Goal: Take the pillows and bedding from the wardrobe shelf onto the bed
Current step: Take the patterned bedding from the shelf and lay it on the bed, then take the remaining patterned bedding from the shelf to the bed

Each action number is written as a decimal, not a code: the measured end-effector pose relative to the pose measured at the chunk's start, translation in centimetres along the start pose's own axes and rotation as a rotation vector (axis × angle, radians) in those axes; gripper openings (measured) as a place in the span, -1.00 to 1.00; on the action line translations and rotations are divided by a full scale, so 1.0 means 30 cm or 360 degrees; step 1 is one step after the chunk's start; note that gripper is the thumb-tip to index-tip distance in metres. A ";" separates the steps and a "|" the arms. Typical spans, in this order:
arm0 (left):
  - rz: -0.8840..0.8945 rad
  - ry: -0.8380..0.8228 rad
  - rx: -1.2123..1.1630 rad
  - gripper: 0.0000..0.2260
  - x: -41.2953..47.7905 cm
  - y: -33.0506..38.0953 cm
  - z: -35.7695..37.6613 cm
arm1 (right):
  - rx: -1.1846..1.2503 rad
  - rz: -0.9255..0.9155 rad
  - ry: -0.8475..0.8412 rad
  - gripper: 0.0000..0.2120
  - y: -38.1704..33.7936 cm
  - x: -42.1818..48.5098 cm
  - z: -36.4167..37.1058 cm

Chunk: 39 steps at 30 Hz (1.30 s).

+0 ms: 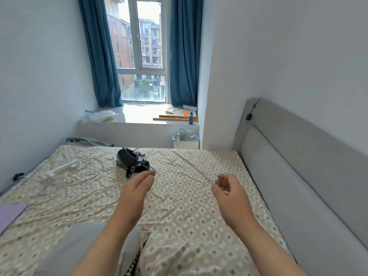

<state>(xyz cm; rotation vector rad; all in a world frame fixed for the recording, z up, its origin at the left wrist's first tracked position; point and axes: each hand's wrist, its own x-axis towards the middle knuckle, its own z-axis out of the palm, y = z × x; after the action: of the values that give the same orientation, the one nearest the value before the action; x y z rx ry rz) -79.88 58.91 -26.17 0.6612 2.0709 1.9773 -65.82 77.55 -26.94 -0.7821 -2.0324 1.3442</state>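
Note:
I face a bed [199, 176] covered with a beige sheet printed with diamonds. A grey pillow [75, 248] lies on the near edge at the lower left. Beside it, at the lower middle, lies a bundle of bedding [189, 255] in the same diamond print. Both my hands hover over the sheet beyond these. My left hand [137, 190] is flat with its fingers stretched forward and holds nothing. My right hand [229, 193] is loosely curled, palm inward, and is empty too. No wardrobe shows in this view.
A black bag [133, 162] sits mid-bed past my left hand. A white power strip with a cable [61, 169] lies to the left, and a purple sheet [10, 214] is at the left edge. The grey padded headboard [298, 172] runs along the right. Clutter sits on the window sill [139, 114].

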 end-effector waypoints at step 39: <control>0.0214 0.1952 0.0617 -0.62 -1.528 0.715 -0.439 | 0.0669 -0.0976 -0.1676 -0.82 -0.682 -0.851 0.192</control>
<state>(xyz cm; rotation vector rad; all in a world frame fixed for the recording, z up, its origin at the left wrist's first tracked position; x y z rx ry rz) -41.57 26.62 -11.20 -0.6141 3.1398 2.3490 -56.29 48.76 -13.38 0.8690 -2.2260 1.8586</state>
